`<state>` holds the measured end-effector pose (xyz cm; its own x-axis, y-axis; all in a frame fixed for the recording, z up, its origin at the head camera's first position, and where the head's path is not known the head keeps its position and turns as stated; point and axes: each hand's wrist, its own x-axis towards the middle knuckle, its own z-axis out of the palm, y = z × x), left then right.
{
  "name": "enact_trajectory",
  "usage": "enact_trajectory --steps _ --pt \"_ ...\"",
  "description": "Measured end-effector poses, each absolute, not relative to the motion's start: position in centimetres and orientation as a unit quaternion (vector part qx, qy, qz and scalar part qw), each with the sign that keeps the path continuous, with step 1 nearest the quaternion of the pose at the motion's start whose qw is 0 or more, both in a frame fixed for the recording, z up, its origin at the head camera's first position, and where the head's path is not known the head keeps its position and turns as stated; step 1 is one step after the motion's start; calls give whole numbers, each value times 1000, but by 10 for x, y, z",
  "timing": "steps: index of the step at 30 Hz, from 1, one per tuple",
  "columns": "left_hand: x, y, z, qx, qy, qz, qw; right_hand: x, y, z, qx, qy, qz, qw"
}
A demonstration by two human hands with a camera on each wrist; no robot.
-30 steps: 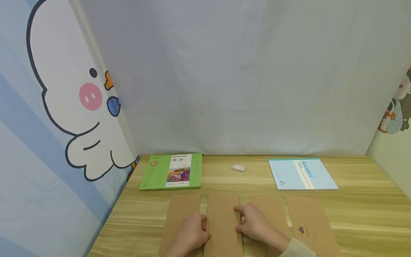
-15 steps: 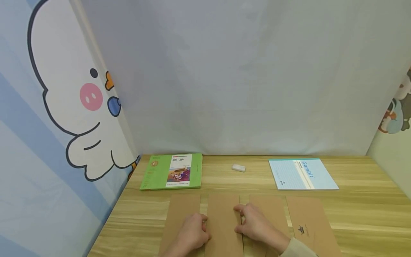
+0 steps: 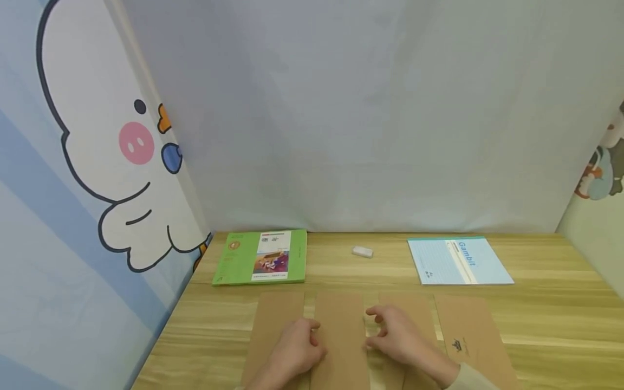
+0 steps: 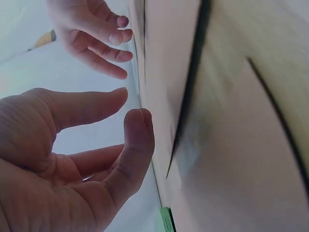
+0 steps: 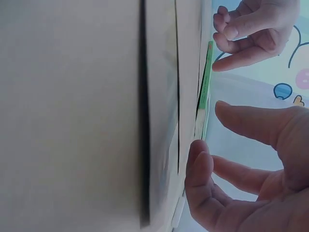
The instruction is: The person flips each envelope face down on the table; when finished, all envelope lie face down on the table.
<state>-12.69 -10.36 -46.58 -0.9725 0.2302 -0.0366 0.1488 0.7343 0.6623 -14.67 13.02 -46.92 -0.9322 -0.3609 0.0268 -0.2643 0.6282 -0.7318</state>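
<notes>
Four flat kraft-brown covers lie in a row: a far-left cover (image 3: 279, 310), a second cover (image 3: 339, 325) between my hands, a third cover (image 3: 408, 304) and a far-right cover (image 3: 470, 330) with a small dark crown print. My left hand (image 3: 296, 346) hovers over the second cover's left edge, thumb and fingers bent and apart with nothing between them. Just off that cover's right edge, my right hand (image 3: 400, 338) hangs over the third one. In the left wrist view, the left hand (image 4: 82, 150) shows a gap between thumb and forefinger. The right hand (image 5: 246, 169) looks likewise in its wrist view.
At the back left lies a green book (image 3: 234, 265) with a picture on its cover. A white eraser-like block (image 3: 362, 252) sits at the back middle. Back right is a light-blue notebook (image 3: 439, 265) marked Gambit. A pale curtain (image 3: 370, 135) hangs behind the table.
My right hand has come off the second cover's right edge and shifted right. The left hand has moved slightly right, over that cover's left edge. The covers stay where they were.
</notes>
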Motion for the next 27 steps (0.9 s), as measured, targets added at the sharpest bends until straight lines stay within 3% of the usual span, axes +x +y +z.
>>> enact_trajectory --steps 7,12,18,27 --pt "-128 -90 -464 124 918 372 64 -146 146 -470 -167 914 -368 31" --pt "-126 -71 -466 136 900 408 73 -139 163 -466 -150 918 -363 45" --pt "-121 -47 -465 133 888 427 102 -131 181 -463 -98 927 -357 55" --pt "-117 -23 -468 155 876 434 141 -123 207 -464 -81 953 -291 21"
